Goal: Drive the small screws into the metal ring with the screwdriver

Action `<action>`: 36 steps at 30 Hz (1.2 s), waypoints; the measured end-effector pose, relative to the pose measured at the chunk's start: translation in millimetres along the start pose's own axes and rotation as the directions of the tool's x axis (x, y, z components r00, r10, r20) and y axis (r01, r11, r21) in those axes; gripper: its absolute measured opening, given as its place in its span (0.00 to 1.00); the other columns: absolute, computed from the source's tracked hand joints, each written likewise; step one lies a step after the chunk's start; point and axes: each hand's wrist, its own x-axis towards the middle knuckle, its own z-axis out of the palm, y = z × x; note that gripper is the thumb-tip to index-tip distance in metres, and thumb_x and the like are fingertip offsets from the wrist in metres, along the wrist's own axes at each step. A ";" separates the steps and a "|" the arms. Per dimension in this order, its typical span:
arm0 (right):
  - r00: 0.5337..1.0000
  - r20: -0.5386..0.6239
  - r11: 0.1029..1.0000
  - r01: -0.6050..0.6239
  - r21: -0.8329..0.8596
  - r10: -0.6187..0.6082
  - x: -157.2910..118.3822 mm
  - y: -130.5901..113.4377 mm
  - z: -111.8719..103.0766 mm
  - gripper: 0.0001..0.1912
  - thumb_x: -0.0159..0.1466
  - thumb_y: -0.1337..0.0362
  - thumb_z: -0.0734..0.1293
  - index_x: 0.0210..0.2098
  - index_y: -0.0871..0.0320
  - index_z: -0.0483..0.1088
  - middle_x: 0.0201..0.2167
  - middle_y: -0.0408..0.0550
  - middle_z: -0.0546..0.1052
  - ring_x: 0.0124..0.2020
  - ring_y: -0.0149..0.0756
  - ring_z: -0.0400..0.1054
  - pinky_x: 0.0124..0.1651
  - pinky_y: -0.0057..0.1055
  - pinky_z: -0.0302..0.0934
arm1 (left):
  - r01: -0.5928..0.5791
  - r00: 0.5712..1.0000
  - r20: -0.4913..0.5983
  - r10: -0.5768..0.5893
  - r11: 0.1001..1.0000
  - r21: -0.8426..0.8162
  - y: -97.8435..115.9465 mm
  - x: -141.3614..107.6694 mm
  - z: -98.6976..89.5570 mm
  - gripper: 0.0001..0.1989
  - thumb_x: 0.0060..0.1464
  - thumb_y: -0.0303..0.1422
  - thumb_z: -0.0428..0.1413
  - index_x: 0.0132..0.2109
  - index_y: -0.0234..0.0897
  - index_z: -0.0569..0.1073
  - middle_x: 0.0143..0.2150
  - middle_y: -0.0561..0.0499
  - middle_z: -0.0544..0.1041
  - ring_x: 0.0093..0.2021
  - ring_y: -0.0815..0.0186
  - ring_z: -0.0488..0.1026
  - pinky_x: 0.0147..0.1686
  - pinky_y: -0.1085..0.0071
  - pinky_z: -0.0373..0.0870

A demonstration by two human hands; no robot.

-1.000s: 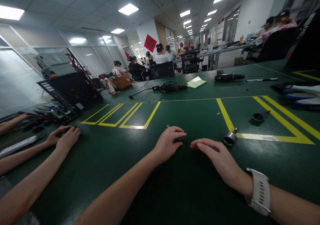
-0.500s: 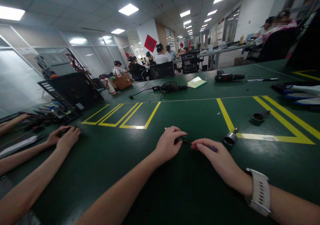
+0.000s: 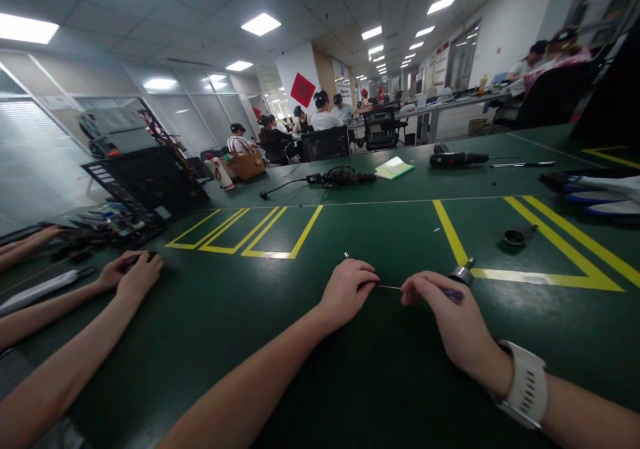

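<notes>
My left hand (image 3: 349, 290) is closed around a small piece that its fingers mostly cover. Only a short metal tip (image 3: 347, 255) pokes out beyond the knuckles. Between the thumb and fingers of my right hand (image 3: 445, 309) is a thin screwdriver (image 3: 454, 296) with a purple handle. Its slim shaft points left and reaches the left fingertips; where it ends is hidden. Just behind the right hand, partly covered by it, a silver cup-shaped metal part (image 3: 461, 274) with a stub sits on the green table (image 3: 240, 342).
A second cup-shaped part (image 3: 520, 235) lies farther right. Toward the back are a cordless screwdriver (image 3: 459, 158), a notepad (image 3: 394, 167) and a bundled black cable (image 3: 343, 176). At left, a co-worker's hands (image 3: 134, 272) rest near a black computer case (image 3: 150, 186).
My right hand has moved right and slightly down, baring more of the screwdriver shaft. The left hand has shifted a little right and turned, and its dark piece is now hidden.
</notes>
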 end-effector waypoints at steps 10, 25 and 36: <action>0.979 0.024 0.894 0.195 -0.402 -0.203 40.5 -43.3 -46.8 0.15 0.61 0.54 0.60 0.35 0.55 0.74 0.35 0.51 0.77 0.36 0.47 0.70 0.38 0.43 0.62 | 0.018 0.996 0.092 -0.019 1.000 0.010 9.6 -1.6 -6.2 0.11 0.58 0.32 0.52 0.48 0.39 0.71 0.50 0.49 0.70 0.51 0.61 0.66 0.51 0.58 0.62; 0.871 0.418 0.540 0.489 -0.684 -0.259 -12.1 30.0 -84.2 0.08 0.61 0.63 0.63 0.36 0.53 0.74 0.34 0.50 0.76 0.32 0.42 0.70 0.33 0.40 0.65 | -0.108 0.984 0.154 0.090 0.988 0.109 15.4 22.3 1.5 0.06 0.59 0.28 0.49 0.41 0.36 0.70 0.40 0.50 0.70 0.41 0.64 0.66 0.40 0.68 0.65; 0.647 0.504 0.251 0.723 -0.643 -0.572 -67.6 33.4 -106.5 0.09 0.61 0.62 0.64 0.41 0.51 0.72 0.33 0.46 0.80 0.31 0.39 0.75 0.29 0.29 0.69 | -0.401 0.888 0.251 0.386 0.916 0.009 66.8 104.7 47.7 0.08 0.58 0.29 0.50 0.44 0.34 0.69 0.41 0.48 0.71 0.41 0.64 0.66 0.39 0.71 0.66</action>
